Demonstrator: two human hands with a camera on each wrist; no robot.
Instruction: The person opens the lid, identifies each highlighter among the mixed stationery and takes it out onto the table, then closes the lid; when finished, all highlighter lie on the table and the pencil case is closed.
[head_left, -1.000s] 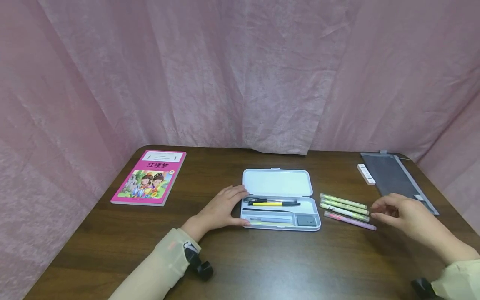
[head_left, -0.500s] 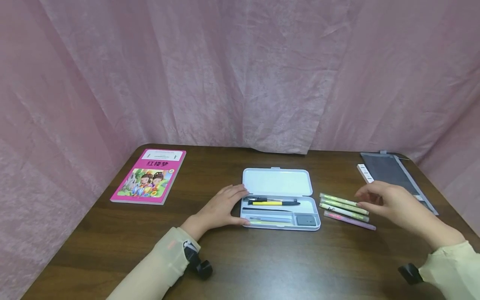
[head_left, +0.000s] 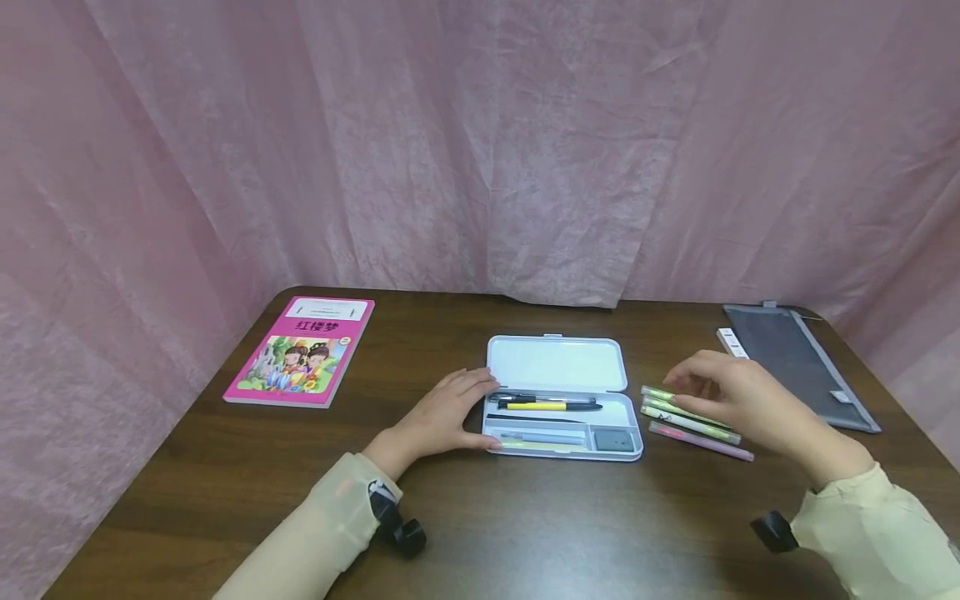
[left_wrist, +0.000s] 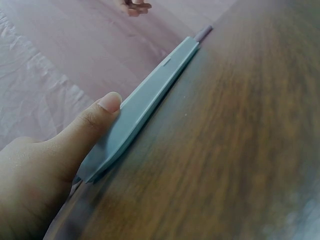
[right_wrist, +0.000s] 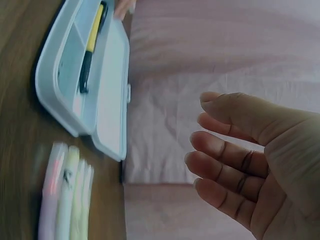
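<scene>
My left hand holds the left end of an open light-blue pencil case. In the left wrist view its thumb lies against the case's front wall. Inside the case are a yellow-and-black pen, other slim pens and a grey eraser. My right hand hovers over several highlighters lying right of the case, partly hiding the green ones. A lilac highlighter lies closest to me. In the right wrist view that hand has loosely bent fingers and nothing in them.
A pink book lies at the table's left. To the right are a grey mesh pouch and a small white box, partly covered by my right hand. A pink curtain hangs behind the table.
My right hand has moved left, from beside the right ends of the highlighters to above them. The left hand and the pencil case have stayed in place.
</scene>
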